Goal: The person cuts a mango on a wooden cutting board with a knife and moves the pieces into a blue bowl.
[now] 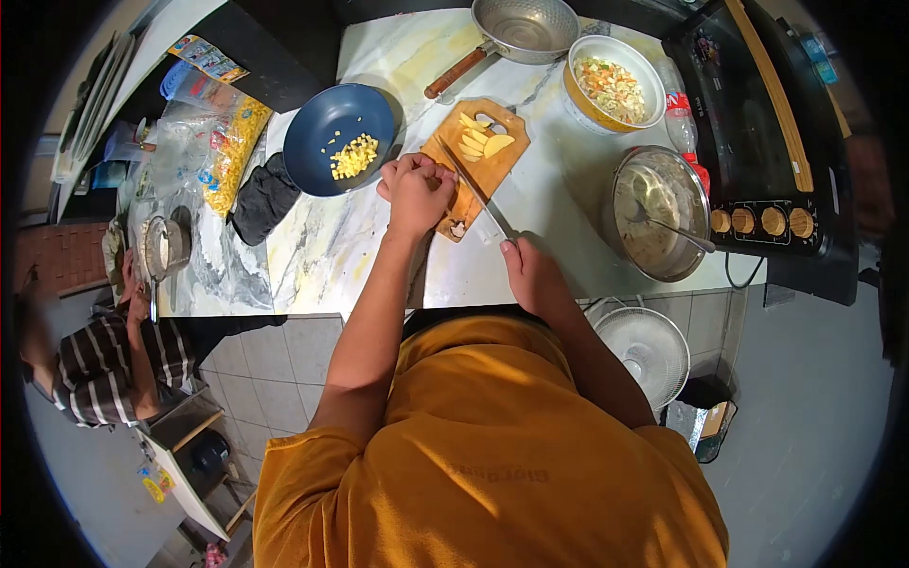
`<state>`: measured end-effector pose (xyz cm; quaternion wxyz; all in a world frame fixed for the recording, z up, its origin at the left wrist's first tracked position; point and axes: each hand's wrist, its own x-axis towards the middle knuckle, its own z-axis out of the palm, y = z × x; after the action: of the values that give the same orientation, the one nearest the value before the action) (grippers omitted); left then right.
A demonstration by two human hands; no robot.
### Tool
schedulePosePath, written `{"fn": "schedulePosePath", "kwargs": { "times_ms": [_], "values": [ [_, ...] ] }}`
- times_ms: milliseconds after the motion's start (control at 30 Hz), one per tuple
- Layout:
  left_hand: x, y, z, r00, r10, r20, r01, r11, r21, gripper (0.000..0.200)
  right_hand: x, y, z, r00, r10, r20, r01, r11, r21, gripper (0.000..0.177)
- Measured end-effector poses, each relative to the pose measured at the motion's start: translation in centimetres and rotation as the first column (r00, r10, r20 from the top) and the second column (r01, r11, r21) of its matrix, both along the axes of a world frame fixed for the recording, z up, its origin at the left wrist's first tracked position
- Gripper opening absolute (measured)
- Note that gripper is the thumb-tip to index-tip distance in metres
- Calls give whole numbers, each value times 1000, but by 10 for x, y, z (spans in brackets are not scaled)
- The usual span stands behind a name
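Observation:
My right hand (532, 275) is closed around the handle of a kitchen knife (476, 187). Its blade slants up and left across a wooden cutting board (491, 173). Over the board's left edge, my left hand (418, 194) has its fingers curled together beside the blade; whatever they hold is hidden. Pale yellow slices, possibly potato (488, 142), lie at the far end of the board. A small scrap (458, 228) sits at its near end. Left of the board, a dark blue pan (311, 142) contains small yellow cubes (354, 157).
Behind the board stands a hammered metal pan (526, 30). To the right are a bowl (566, 85) of chopped vegetables, a metal pot (703, 204) with a spoon, and a black oven (748, 170). At left, a bag of corn (232, 156) and another person (114, 364).

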<state>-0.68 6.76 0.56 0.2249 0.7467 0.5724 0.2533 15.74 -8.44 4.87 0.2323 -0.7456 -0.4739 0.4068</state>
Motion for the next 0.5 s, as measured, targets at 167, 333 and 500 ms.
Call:
{"fn": "schedulePosePath", "kwargs": {
  "times_ms": [167,333,500],
  "values": [
    [-1,0,-4,1000,1,20,-2,1000,17,16,-5,-1,-6,993,16,120,-23,998,63,40],
    [-1,-1,-1,1000,-11,28,10,1000,27,15,-10,-2,-8,985,15,170,-25,998,59,40],
    [-1,-1,-2,999,-7,35,6,1000,28,15,-15,-1,-8,968,27,248,-27,1000,-3,41]
  ]
}}
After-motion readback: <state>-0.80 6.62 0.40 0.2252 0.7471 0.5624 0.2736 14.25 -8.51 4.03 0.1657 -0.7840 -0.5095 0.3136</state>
